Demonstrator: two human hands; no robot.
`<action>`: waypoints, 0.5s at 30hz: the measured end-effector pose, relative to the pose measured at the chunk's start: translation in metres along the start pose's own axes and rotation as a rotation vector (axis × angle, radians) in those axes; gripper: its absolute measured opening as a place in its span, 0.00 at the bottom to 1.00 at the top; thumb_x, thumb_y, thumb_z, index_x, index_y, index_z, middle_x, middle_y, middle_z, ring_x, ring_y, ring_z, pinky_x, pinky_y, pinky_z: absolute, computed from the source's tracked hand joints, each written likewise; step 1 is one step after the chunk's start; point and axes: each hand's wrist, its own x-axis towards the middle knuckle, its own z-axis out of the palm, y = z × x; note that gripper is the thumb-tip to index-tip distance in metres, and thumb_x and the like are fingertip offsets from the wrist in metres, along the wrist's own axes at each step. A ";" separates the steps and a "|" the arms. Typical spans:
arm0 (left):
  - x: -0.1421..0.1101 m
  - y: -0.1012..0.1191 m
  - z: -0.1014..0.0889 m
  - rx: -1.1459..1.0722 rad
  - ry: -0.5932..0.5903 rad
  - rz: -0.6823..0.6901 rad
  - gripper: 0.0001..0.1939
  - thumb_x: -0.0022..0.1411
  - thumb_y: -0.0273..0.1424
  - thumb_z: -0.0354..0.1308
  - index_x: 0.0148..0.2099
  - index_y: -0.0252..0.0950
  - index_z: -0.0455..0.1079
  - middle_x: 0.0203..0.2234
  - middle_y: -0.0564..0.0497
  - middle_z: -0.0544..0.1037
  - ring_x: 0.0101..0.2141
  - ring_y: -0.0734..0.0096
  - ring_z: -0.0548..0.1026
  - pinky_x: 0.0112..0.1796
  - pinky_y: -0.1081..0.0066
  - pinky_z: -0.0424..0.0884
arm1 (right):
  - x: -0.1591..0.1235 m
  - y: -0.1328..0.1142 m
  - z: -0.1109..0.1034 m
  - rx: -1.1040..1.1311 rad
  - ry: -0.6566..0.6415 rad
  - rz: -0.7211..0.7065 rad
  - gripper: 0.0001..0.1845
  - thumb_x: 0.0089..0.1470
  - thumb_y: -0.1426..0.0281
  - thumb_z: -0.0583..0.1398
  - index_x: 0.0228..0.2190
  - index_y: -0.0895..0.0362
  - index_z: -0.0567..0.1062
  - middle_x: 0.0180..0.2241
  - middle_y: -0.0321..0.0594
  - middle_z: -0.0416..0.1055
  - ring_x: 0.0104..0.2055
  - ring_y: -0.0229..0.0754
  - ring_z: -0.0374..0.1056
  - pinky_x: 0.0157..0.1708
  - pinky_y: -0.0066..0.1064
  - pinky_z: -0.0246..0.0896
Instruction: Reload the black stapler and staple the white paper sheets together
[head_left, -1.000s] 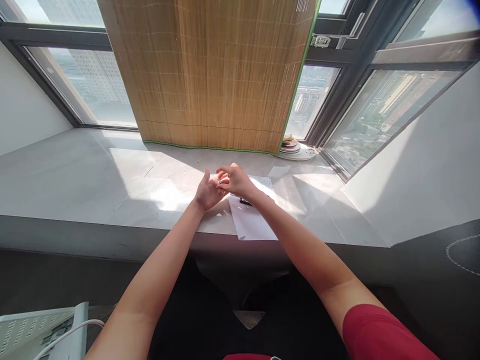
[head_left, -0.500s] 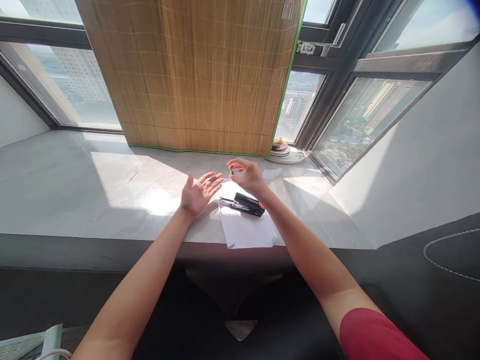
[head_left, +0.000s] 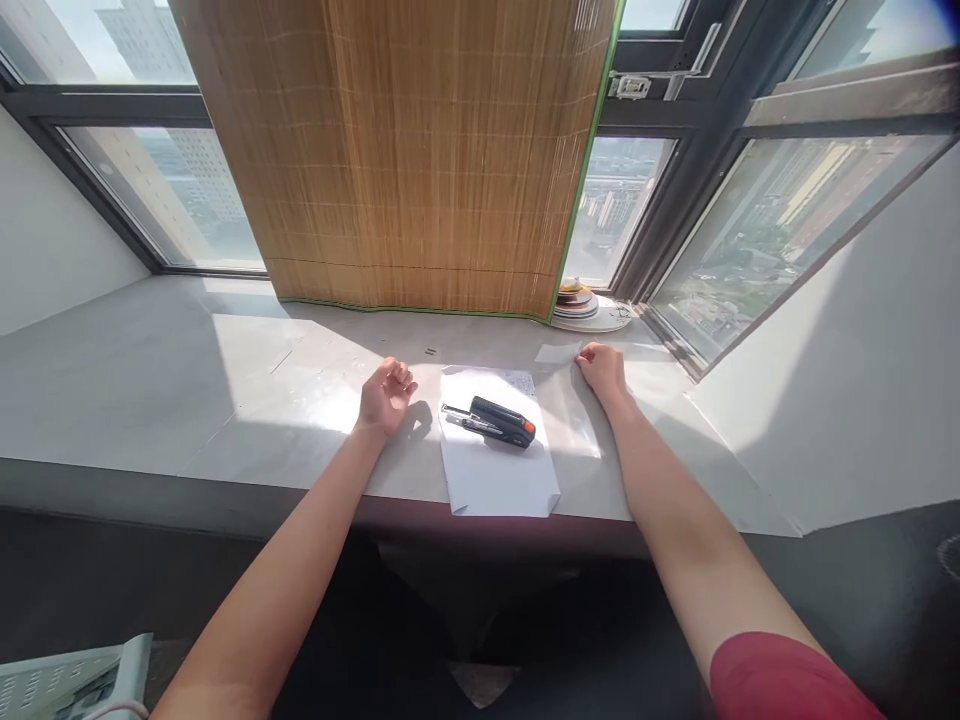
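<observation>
Fingers curled toward the palm, my left hand (head_left: 388, 396) hovers over the sill, left of the white paper sheets (head_left: 499, 480); whatever may be inside it is hidden. My right hand (head_left: 602, 370) reaches to the right, its fingertips pinched together at the right edge of a small white slip (head_left: 556, 354). On the sheets rests a black stapler (head_left: 501, 420) with an orange spot, its long silver magazine part sticking out to the left. Two tiny dark strips, like staples (head_left: 430, 351), lie on the sill beyond my left hand.
A bamboo blind (head_left: 420, 160) with green edging hangs over the window behind the sill (head_left: 247, 420). Stacked plates (head_left: 589, 308) stand in the back right corner. Below, at the lower left, is a pale plastic basket (head_left: 75, 680). The sill's front edge runs just below the sheets.
My right hand has moved right, away from above the stapler, to the white slip. My left hand has gone from an open palm to curled fingers. The view has shifted slightly.
</observation>
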 end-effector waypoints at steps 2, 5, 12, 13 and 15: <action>0.007 -0.004 0.001 0.146 0.009 0.048 0.21 0.68 0.36 0.64 0.26 0.40 0.58 0.24 0.54 0.61 0.26 0.71 0.62 0.32 0.69 0.65 | 0.001 0.004 0.004 -0.002 0.000 -0.011 0.03 0.51 0.68 0.64 0.27 0.53 0.76 0.32 0.47 0.81 0.40 0.51 0.76 0.53 0.43 0.67; 0.025 -0.009 0.004 0.526 0.008 0.159 0.19 0.69 0.37 0.63 0.26 0.40 0.65 0.25 0.51 0.67 0.30 0.66 0.66 0.36 0.67 0.65 | 0.001 0.005 0.003 -0.018 -0.002 -0.014 0.04 0.52 0.67 0.65 0.27 0.53 0.77 0.30 0.45 0.81 0.39 0.52 0.76 0.55 0.45 0.66; 0.075 -0.021 0.001 1.364 0.020 0.432 0.05 0.66 0.28 0.62 0.35 0.42 0.72 0.42 0.39 0.78 0.52 0.43 0.72 0.56 0.51 0.66 | -0.003 -0.013 -0.009 -0.001 0.099 -0.069 0.08 0.57 0.64 0.63 0.29 0.53 0.79 0.40 0.52 0.84 0.43 0.55 0.76 0.55 0.48 0.68; 0.078 -0.024 -0.001 1.378 0.013 0.428 0.04 0.66 0.27 0.61 0.39 0.42 0.74 0.46 0.38 0.78 0.54 0.42 0.71 0.58 0.50 0.66 | -0.005 -0.019 -0.012 -0.002 0.134 -0.095 0.09 0.59 0.63 0.62 0.30 0.53 0.79 0.41 0.53 0.83 0.44 0.54 0.76 0.55 0.48 0.68; 0.082 -0.031 -0.006 1.382 -0.030 0.405 0.07 0.67 0.26 0.60 0.44 0.42 0.76 0.52 0.37 0.78 0.57 0.41 0.70 0.60 0.49 0.65 | -0.013 -0.035 -0.017 0.016 0.157 -0.149 0.13 0.63 0.61 0.60 0.30 0.53 0.79 0.38 0.52 0.82 0.43 0.54 0.75 0.54 0.47 0.68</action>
